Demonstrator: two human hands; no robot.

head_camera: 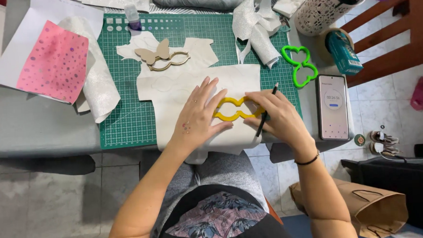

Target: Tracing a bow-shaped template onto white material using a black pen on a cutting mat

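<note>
From the head camera, looking down: the left hand [198, 116] lies flat with its fingers [205, 88] spread out. It presses on a yellow bow-shaped template [237, 109]. The template lies on a white sheet [172, 90], near the front edge of the bench [41, 129].

The right hand [277, 115] touches the right end of the yellow template. Its fingers are pressed together around a black pen [267, 109], pinching it. The pen tip points down at the sheet, just beside the template.

The white sheet lies on a green cutting mat [126, 122]. Farther back on the mat sit a tan butterfly shape [154, 53] and a tan outline template [171, 61], touching each other. A green bow-shaped template [300, 65] lies at the right edge of the mat. Just beside it is a phone [333, 106] with its screen lit. On the left lies a pink dotted sheet [54, 61]. A brown paper bag [372, 207] stands on the floor at the right.
</note>
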